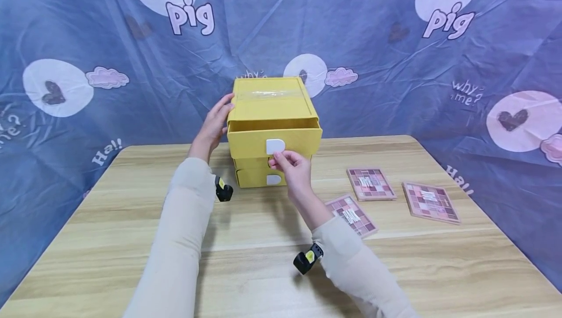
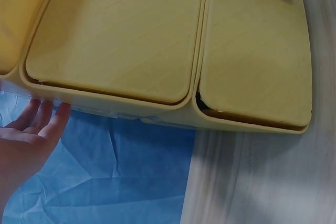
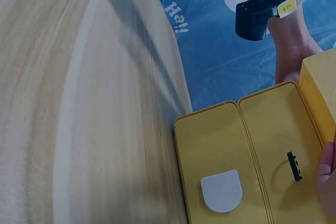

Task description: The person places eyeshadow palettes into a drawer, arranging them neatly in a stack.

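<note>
A yellow drawer unit (image 1: pixel 276 106) stands at the back of the table. Its top drawer (image 1: pixel 246 144) is pulled partway out, and the inside shows as a dark yellow gap. At the drawer front my right hand (image 1: pixel 296 170) pinches the lower edge of the white pull tab (image 1: pixel 275 146) between thumb and fingers. My left hand (image 1: pixel 215 122) rests against the unit's left side, fingers extended, as the left wrist view also shows. Below, the lower drawers are closed; the bottom one has a white tab (image 3: pixel 222 191), the middle one a dark strip (image 3: pixel 294 166).
Right of the unit lie three pink makeup palettes on the wooden table (image 1: pixel 131 240): one near the unit (image 1: pixel 371 184), one farther right (image 1: pixel 431 203), and one palette (image 1: pixel 353 216) partly behind my right forearm. A blue printed cloth (image 1: pixel 377 64) hangs behind.
</note>
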### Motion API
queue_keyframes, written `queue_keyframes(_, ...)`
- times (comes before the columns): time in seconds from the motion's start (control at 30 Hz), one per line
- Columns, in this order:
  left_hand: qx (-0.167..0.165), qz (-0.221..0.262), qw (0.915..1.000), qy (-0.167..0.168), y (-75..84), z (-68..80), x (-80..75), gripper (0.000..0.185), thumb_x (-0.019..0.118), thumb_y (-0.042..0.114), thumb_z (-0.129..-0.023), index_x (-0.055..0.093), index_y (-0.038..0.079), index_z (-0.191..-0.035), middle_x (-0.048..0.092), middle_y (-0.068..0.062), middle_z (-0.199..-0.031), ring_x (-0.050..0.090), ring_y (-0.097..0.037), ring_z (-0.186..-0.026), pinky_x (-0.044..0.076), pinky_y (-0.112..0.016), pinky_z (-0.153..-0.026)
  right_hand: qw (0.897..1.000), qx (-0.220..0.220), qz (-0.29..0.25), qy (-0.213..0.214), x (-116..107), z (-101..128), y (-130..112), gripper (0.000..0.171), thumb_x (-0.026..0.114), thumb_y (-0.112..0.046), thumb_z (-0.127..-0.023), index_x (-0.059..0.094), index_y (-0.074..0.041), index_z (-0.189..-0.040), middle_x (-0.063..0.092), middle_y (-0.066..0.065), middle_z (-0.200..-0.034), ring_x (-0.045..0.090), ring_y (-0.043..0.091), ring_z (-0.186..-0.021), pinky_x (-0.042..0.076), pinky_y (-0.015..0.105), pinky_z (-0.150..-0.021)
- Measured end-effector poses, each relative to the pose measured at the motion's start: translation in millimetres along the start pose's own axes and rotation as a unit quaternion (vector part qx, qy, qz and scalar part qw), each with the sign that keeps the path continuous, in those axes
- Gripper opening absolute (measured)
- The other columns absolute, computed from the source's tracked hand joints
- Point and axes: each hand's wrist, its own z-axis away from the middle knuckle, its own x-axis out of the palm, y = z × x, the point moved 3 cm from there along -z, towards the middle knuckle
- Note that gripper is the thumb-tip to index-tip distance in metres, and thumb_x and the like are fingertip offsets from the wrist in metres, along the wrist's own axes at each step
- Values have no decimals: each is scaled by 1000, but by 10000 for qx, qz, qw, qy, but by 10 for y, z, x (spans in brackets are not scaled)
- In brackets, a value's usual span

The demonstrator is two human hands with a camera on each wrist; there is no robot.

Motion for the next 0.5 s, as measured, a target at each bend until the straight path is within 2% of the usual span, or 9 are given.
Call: queue_keyframes(0.5, 124, -33, 9999, 71, -13, 6, 5, 45, 46, 24, -87, 38, 19, -131, 40, -9, -126, 39, -18, -108, 29, -43, -90, 9999, -139, 1, -11, 22, 282, -167, 25, 68, -18, -74, 61, 4, -84, 60, 23, -74, 58, 37, -66, 48, 43, -61)
